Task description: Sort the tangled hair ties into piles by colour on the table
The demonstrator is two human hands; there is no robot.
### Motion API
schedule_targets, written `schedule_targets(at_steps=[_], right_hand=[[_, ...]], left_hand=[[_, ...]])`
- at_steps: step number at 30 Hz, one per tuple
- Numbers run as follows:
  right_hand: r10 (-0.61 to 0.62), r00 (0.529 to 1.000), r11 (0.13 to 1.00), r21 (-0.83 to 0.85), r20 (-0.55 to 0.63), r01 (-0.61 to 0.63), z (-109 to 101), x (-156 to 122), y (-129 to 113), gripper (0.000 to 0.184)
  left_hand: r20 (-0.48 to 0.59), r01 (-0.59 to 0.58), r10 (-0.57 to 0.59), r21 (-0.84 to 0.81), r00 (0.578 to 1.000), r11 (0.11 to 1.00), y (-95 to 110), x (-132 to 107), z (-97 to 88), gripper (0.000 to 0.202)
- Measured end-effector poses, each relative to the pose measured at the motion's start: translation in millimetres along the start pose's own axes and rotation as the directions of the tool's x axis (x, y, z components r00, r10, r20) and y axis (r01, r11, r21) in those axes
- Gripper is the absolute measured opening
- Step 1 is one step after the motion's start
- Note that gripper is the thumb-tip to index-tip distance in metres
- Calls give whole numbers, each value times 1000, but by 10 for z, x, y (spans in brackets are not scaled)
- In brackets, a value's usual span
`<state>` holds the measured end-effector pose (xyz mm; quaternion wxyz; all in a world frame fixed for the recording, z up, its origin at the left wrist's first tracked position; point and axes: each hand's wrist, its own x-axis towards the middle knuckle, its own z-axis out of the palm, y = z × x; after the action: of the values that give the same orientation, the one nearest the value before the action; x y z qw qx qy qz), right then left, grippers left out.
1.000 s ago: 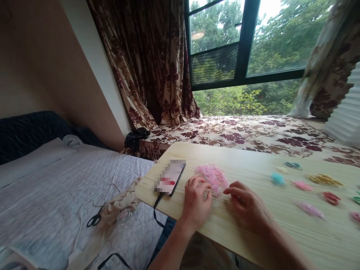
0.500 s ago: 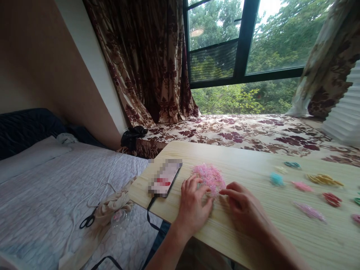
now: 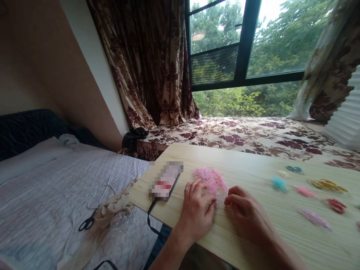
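Observation:
A loose heap of thin pink bands or strands [image 3: 213, 179], some of them clear, lies on the wooden table. My left hand [image 3: 197, 212] rests at its near left edge. Its fingers are bent over the heap, with thumb and forefinger drawn together near a few pale pink strands. Just right of the heap is my right hand [image 3: 246, 210], its fingers curled and thumb and forefinger pinched. Whatever sits between those fingertips is too small to make out. The two hands are apart, with a small gap between their fingertips.
Sorted small piles lie to the right: turquoise [image 3: 279, 183], coral pink [image 3: 305, 191], yellow [image 3: 328, 185], red [image 3: 336, 206], lilac [image 3: 315, 219] and blue-grey [image 3: 294, 169]. A phone [image 3: 165, 182] with a black strap lies left. Scissors [image 3: 86, 224] and beige cloth [image 3: 112, 208] are on the bed.
My right hand has drawn slightly back from the heap, its fingers curling tighter. My left thumb and forefinger have come closer together. The whole view has shifted a little.

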<state>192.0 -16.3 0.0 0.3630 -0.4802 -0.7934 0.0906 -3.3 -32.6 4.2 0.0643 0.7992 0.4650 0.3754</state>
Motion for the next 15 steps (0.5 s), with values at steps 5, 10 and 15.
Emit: schedule_targets(at_steps=[5,10,15], right_hand=[[24,997,999,-32,-69,-26,52,-165,36,32],[18,996,999,-46,-85,-22,139,-335,-1,33],[34,995,998,-56,-93,-40,161,-319,-16,32]], left_hand=[[-29,2,-3,-27,1000,1000,-9,6,8,11],[-41,6,-7,-35,999,999,-15,2,35,12],[-47,11,-13,-33,999,999,-27,-1,63,11]])
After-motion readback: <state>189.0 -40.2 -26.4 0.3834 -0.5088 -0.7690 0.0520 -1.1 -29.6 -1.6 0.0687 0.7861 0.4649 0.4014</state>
